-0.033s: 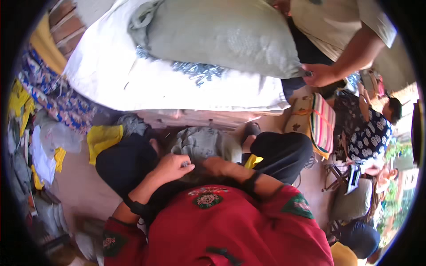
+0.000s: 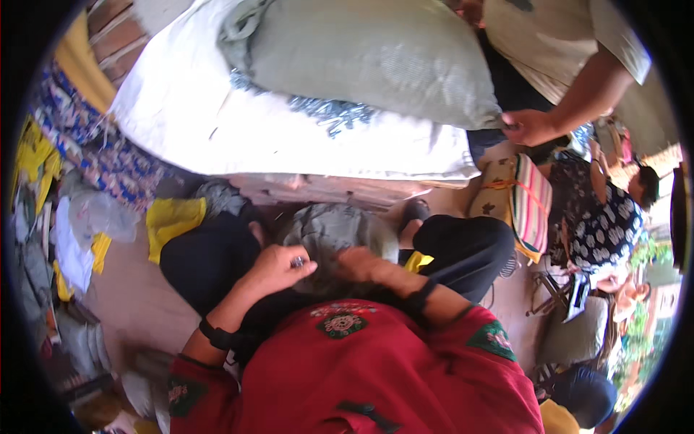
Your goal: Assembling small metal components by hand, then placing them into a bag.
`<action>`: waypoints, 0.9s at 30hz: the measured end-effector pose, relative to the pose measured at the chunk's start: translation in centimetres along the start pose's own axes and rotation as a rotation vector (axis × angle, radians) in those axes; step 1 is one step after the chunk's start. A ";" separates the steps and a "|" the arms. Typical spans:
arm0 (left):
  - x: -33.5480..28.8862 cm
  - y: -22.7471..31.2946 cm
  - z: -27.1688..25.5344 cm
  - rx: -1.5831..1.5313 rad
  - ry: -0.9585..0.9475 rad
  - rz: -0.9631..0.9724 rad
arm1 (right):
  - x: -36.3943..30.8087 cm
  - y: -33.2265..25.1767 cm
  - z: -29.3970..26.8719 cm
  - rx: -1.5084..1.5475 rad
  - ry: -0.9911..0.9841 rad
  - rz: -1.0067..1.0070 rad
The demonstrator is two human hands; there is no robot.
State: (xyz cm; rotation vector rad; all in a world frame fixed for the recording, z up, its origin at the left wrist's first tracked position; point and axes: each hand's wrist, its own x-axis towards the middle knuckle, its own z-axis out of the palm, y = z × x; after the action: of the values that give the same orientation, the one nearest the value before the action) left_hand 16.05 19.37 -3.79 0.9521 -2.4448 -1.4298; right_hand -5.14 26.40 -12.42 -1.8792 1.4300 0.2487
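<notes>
My left hand (image 2: 277, 266) is closed, with a small shiny metal piece (image 2: 298, 262) between its fingers. Close by on the right, my right hand (image 2: 357, 263) is smeared by motion, and its fingertips cannot be made out. Both hands are over my lap, at the near side of a crumpled grey cloth bag (image 2: 338, 226) between my knees. Whether the right hand touches the bag I cannot tell.
Ahead, a big grey-green sack (image 2: 369, 58) lies on a white-covered platform (image 2: 173, 123), beside a pile of small dark metal pieces (image 2: 331, 114). A co-worker's hand (image 2: 531, 127) grips the sack's corner. Yellow cloth (image 2: 173, 226) lies left; a striped cushion (image 2: 530, 206) stands right.
The scene has shifted slightly to the right in the view. My right hand has moved a little; my left hand still holds the small metal piece.
</notes>
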 end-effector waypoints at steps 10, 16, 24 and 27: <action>-3.3 -6.3 -8.0 -0.355 0.375 -0.419 | -7.5 -2.6 -15.4 0.013 1.135 -0.166; 4.6 -16.2 -7.6 0.417 0.104 -0.481 | -1.1 2.5 -19.0 -0.145 1.089 -0.027; 10.4 -22.1 -2.5 0.324 -0.116 -0.709 | 2.3 3.9 -17.0 -0.075 1.113 0.086; 9.3 -28.8 1.1 0.426 0.084 -0.462 | 3.2 4.1 -17.2 -0.029 1.048 0.170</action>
State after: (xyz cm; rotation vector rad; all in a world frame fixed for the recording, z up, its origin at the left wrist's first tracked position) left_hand 21.11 4.81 -29.81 1.7181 -2.6284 -0.9416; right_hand -12.38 12.33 -3.94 -1.9828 2.2463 -0.7573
